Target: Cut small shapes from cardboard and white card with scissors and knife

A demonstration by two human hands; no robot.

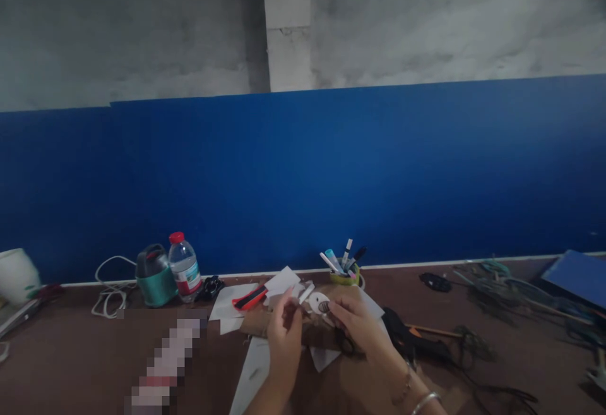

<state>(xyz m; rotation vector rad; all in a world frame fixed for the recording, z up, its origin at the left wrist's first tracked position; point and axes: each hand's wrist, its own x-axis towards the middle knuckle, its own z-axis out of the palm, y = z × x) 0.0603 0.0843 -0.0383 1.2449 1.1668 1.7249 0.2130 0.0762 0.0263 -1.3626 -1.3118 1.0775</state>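
My left hand [285, 326] is closed, its thumb and fingertips brought together. Whatever they pinch, if anything, is too small and blurred to name. A small white strip [307, 293] shows just beyond those fingertips. My right hand [356, 319] grips the right edge of a white rounded piece [317, 302] with a dark striped patch. Beneath both hands lie brown cardboard [258, 324] and white paper sheets [253, 364]. A red and black box cutter [249, 299] rests on the papers left of my hands.
Behind my hands stands a green cup [349, 280] of pens. To the left are a water bottle [184, 270], a teal and grey container [156, 279] and a white cable [111, 298]. A black glue gun [421, 342] and tangled wires [521, 301] lie right. A blue wall [284, 181] backs the table.
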